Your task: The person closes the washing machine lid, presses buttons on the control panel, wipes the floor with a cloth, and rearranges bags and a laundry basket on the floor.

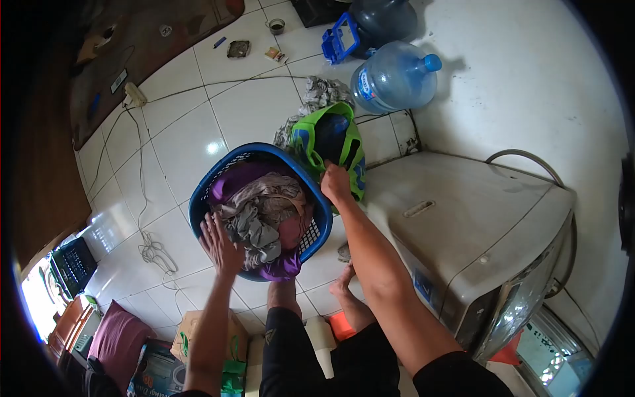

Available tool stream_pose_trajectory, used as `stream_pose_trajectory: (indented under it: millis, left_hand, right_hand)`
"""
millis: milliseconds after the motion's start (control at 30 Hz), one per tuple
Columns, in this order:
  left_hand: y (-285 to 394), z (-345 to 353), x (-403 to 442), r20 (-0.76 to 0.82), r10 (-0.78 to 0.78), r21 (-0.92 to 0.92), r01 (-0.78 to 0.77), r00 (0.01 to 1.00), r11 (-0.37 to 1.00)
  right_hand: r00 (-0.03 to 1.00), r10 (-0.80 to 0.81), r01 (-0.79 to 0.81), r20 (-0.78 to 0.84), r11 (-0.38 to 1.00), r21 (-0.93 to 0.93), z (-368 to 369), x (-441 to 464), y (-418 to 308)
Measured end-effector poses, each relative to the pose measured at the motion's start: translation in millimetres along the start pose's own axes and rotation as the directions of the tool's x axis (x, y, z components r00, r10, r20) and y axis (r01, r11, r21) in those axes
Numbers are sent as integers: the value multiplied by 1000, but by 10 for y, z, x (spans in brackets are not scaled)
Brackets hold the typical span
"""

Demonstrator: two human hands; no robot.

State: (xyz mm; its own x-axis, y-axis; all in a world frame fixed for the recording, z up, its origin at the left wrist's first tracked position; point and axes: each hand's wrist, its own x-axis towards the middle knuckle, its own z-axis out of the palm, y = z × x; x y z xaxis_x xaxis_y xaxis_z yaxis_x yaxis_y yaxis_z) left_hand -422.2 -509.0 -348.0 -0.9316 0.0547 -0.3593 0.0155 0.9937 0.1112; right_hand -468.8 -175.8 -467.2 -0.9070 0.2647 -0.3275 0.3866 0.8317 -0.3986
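Observation:
A blue plastic basket stands on the tiled floor, holding crumpled grey, purple and pinkish clothes. My left hand lies at the basket's left side with its fingers spread, against the rim and the clothes' edge. To the right of the basket, my right hand is closed on the edge of a green and blue bag. The bag stands open, with something dark inside. Behind it, a patterned grey cloth lies on the floor.
A washing machine stands at the right. Large water bottles are by the wall. A cable runs over the floor at the left. A cardboard box, a pink cushion and a laptop are at the lower left.

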Motion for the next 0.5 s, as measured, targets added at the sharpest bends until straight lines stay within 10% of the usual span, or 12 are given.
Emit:
stream_pose_trajectory:
  millis: [100, 167, 300, 500]
  left_hand:
    - [-124, 275, -457, -150, -400, -203, 368, 904, 908]
    - [-662, 1056, -679, 249, -442, -761, 457, 861, 461]
    - [-637, 1386, -633, 263, -653, -819, 522, 711, 239]
    - [-753, 718, 225, -114, -463, -692, 264, 879, 672]
  right_hand:
    - [998, -30, 35, -47, 995, 97, -96, -96, 40]
    - [999, 4, 0, -41, 995, 103, -234, -172, -21]
    - [998, 8, -1, -65, 995, 97, -267, -241, 53]
    - [996, 6, 4, -93, 995, 103, -274, -356, 125]
